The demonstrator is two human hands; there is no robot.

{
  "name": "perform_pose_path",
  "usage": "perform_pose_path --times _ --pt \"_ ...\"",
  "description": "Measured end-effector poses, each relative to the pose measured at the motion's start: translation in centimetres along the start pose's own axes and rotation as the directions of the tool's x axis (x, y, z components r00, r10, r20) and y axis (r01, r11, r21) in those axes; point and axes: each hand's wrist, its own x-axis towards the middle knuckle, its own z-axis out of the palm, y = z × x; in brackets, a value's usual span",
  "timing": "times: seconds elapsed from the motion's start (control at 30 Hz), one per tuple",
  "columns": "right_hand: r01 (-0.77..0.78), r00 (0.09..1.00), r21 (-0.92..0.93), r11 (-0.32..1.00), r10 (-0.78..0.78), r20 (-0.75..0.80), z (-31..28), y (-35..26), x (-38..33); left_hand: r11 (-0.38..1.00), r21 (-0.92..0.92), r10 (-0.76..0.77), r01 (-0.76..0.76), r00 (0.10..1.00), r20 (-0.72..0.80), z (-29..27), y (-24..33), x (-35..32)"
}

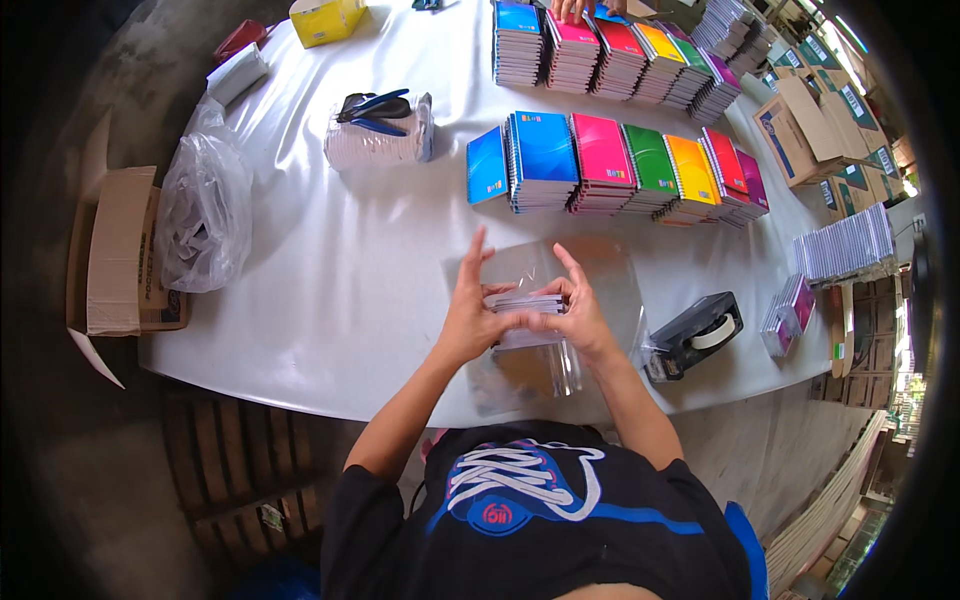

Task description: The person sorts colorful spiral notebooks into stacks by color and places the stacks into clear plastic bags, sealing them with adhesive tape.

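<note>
Near the table's front edge, a small stack of notebooks [527,304] sits between my two hands, its pale page edges showing. My left hand [474,312] grips the stack's left side, thumb along the near side and index finger raised. From the right, my right hand [580,314] grips it the same way, with the thumbs meeting in front. A sheet of clear plastic film [612,278] lies under and around the stack. The covers of these notebooks are mostly hidden. Right of my right hand lies a black tape dispenser [694,338] with a pale roll.
Beyond my hands stands a row of spiral notebook stacks [545,160] in several colours; another person's hand [572,10] touches a farther row. Pliers [380,112] rest on a wrapped pack [375,148]. Leftward are a plastic bag [205,215] and an open carton [120,260].
</note>
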Motion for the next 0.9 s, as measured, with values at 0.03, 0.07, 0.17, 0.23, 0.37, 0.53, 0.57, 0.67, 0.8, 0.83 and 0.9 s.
perform_pose_path --times 0.03,0.07,0.17,0.23,0.37,0.53,0.57,0.67,0.8,0.83,0.9 --pt "-0.025 1.0 -0.006 1.0 0.025 0.006 -0.3 0.0 0.3 0.998 -0.014 -0.063 0.063 0.998 0.03 -0.3 0.0 -0.4" --pt "-0.076 0.996 0.065 0.995 0.072 0.055 -0.9 -0.3 0.5 0.994 -0.056 -0.091 0.094 0.994 0.06 -0.2 -0.2 -0.7" --pt "-0.217 0.959 0.144 0.966 0.183 0.218 -2.3 -2.2 1.4 0.978 -0.138 -0.146 0.157 0.986 0.087 -0.5 -0.9 -1.5" --pt "-0.252 0.93 0.035 0.967 0.232 0.284 -3.7 -3.1 2.1 0.98 -0.139 -0.137 0.143 0.989 0.05 0.0 -0.4 -1.4" --pt "-0.218 0.897 -0.09 0.972 0.236 0.374 -3.4 -3.8 4.8 0.975 -0.115 -0.18 0.19 0.979 0.095 -0.2 -0.3 -0.8" --pt "0.127 0.97 0.159 0.979 -0.155 0.184 -1.5 -6.3 5.0 0.976 -0.099 -0.184 0.192 0.979 0.086 -0.4 0.3 -0.9" --pt "0.033 0.982 0.288 0.957 -0.084 0.167 -1.1 -7.9 4.0 0.972 -0.114 -0.194 0.204 0.977 0.09 -0.7 -0.2 -0.9" --pt "0.092 0.97 -0.32 0.943 -0.012 0.243 -1.4 -7.6 1.3 0.947 -0.154 -0.265 0.281 0.957 0.115 -0.6 -1.3 -0.3" --pt "-0.182 0.969 -0.287 0.941 0.221 0.112 -1.4 -2.9 0.6 0.977 -0.059 -0.205 0.207 0.978 0.04 0.0 -0.7 0.1" --pt "-0.099 0.987 -0.308 0.946 0.133 0.09 -1.2 -2.8 0.6 0.998 0.012 -0.054 0.054 0.998 -0.013 0.1 -1.4 0.0" --pt "0.06 0.993 -0.431 0.9 -0.011 0.114 -1.2 -2.8 1.1 0.967 0.193 0.183 -0.165 0.98 -0.08 0.3 -1.8 -0.2"
